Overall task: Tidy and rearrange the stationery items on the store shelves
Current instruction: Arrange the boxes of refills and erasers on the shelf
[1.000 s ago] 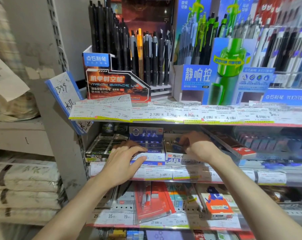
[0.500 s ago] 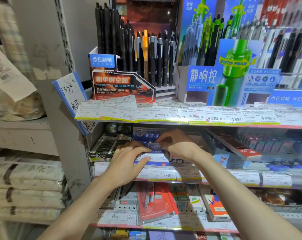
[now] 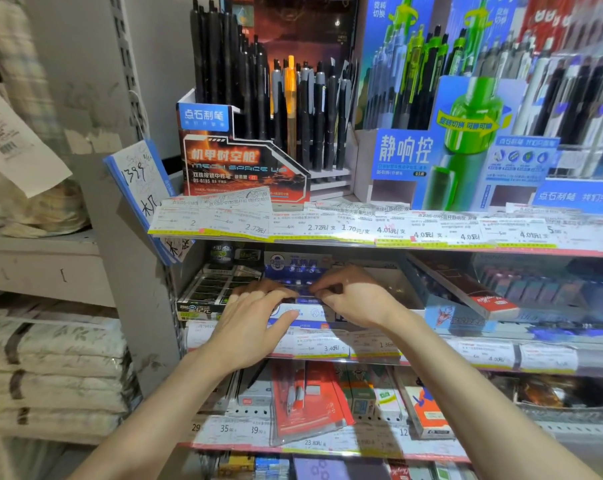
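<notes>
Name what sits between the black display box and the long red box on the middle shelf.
Head view: the blue-and-white box, with both hands on it.

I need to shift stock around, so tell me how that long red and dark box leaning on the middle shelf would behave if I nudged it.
The long red box lies tilted, propped rather than flat, so a nudge would probably make it slide or drop. It looks like stiff cardboard, likely rigid. Being slim, it is probably light.

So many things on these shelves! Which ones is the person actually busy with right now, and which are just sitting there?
In hand:
left hand
right hand
blue and white box, middle shelf, both hands at it

Just sitting there:
black pens in the top display
green pen stand
red pack on the lower shelf
price labels
</notes>
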Motion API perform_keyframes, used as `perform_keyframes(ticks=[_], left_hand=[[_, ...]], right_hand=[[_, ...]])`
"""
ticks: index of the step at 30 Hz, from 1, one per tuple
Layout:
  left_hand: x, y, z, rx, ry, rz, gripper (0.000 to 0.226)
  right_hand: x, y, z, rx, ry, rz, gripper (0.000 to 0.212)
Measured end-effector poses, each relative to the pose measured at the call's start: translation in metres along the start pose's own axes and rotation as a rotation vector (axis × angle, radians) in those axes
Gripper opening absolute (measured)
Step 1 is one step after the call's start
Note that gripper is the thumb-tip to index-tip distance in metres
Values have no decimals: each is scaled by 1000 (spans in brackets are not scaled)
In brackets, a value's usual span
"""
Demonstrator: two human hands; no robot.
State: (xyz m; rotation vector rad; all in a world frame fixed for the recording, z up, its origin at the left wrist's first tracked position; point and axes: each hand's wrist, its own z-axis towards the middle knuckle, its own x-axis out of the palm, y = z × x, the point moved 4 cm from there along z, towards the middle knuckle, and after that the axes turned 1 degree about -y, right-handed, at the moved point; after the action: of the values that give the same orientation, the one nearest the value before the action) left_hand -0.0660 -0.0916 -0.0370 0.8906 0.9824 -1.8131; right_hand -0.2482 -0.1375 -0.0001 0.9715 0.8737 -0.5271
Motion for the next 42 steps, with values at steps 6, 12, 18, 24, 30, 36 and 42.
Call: perform_keyframes(ticks=[6, 12, 18, 24, 30, 36, 42], left_hand=[[-1, -7, 3, -38, 73, 98, 45], [0, -5, 3, -37, 95, 101, 44], [0, -5, 3, -35, 95, 103, 43], [3, -2, 2, -40, 88, 88, 48], [0, -4, 2, -43, 89, 82, 43], [-3, -7, 0, -40, 86, 87, 44], [-1, -5, 0, -35, 79, 78, 44]], right_hand=[[-6, -1, -11, 26, -30, 82, 21], [-48, -28, -15, 143, -112, -162, 25], [-37, -59, -6, 302, 25, -405, 28], [-34, -58, -7, 291, -102, -336, 34], [-45, -22, -9, 105, -203, -115, 20], [-10, 5, 15, 23, 4, -161, 27], [-3, 9, 20, -14, 59, -186, 27]])
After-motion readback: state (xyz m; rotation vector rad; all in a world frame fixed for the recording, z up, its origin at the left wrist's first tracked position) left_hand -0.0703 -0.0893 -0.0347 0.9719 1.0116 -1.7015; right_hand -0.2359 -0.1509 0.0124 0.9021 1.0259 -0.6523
